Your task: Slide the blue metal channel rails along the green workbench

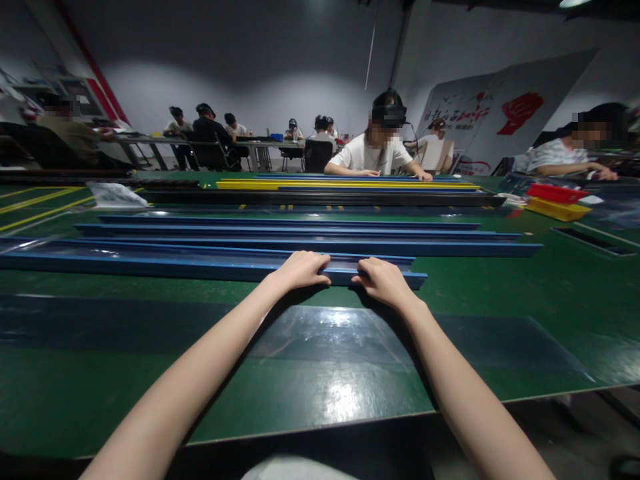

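Note:
My left hand (301,269) and my right hand (381,279) rest side by side on the nearest long blue rail (150,267), which lies across the green table (500,300). The fingers of both hands curl over the rail's top and near edge, close to its right end. Behind it lie several more long blue rails (300,233), parallel to it. A clear plastic sheet (330,340) lies flat on the table under my forearms.
Farther back lie yellow and black rails (345,185). A person in a white shirt (376,155) sits across the table, with another person (570,157) at the right. A red and a yellow tray (555,200) stand at the right. A slot (593,241) is cut in the table.

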The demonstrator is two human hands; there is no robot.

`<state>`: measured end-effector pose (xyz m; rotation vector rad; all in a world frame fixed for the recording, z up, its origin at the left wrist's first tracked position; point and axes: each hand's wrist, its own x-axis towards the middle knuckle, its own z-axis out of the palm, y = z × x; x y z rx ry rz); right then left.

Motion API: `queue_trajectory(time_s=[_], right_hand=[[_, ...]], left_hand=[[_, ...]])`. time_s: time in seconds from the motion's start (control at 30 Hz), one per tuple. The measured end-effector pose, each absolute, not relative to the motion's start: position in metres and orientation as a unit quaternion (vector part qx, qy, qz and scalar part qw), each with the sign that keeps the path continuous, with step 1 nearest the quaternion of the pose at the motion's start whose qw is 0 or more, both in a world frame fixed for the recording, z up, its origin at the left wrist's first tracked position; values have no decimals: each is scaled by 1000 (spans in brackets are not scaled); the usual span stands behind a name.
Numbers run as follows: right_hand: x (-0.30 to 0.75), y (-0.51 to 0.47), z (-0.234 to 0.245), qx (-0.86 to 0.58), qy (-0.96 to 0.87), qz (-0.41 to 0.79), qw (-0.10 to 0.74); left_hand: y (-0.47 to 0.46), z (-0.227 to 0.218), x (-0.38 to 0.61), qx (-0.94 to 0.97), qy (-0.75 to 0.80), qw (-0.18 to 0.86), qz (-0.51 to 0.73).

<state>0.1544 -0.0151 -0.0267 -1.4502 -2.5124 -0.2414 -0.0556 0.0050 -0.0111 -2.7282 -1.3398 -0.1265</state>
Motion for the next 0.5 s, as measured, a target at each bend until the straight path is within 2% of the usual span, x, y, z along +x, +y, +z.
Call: queue_trajectory(time_s=[0.5], right_hand=[[154, -15, -26, -499, -854, -96, 112]], left_hand=[[7, -12, -56, -891, -450, 41, -45]])
